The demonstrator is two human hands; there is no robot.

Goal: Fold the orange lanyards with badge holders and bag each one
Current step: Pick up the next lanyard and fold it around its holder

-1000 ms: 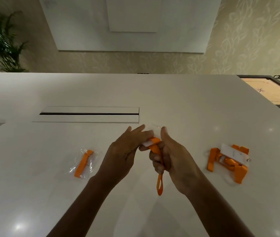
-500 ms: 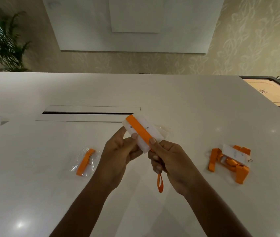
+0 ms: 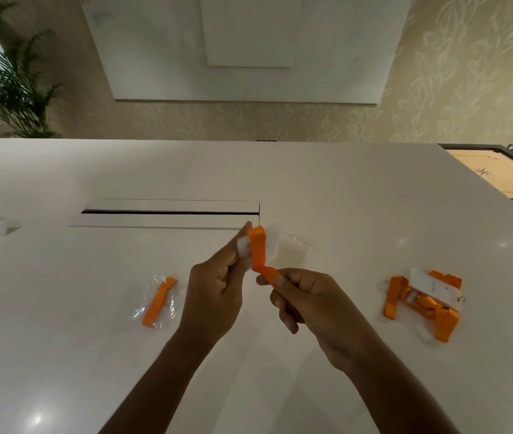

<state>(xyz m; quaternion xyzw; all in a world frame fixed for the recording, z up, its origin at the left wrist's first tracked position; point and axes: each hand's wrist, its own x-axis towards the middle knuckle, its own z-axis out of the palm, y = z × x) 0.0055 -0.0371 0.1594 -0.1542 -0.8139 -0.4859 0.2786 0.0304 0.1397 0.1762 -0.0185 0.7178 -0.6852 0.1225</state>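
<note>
Lanyard strap [image 3: 257, 245] is up in both hands right now, just this side of the long cable slot [image 3: 167, 212] in the white table [image 3: 358, 198]. Left hand [image 3: 214, 292] pinches the white badge holder [image 3: 270, 248] with the orange ribbon wrapped over it, right hand [image 3: 308, 299] pinches the loose tail between thumb and forefinger, other fingers curled.

Looks super light and floppy to me, so the wrap will probably spring loose unless you keep a thumb on the holder's flat face. The holder is the stiff bit, grab there.

An empty clear bag [image 3: 294, 250] lies just beyond the hands. One bagged lanyard [image 3: 158, 300] sits nearer than the slot, on its left; an unfolded pile [image 3: 422, 300] is well off to the slot's right.
</note>
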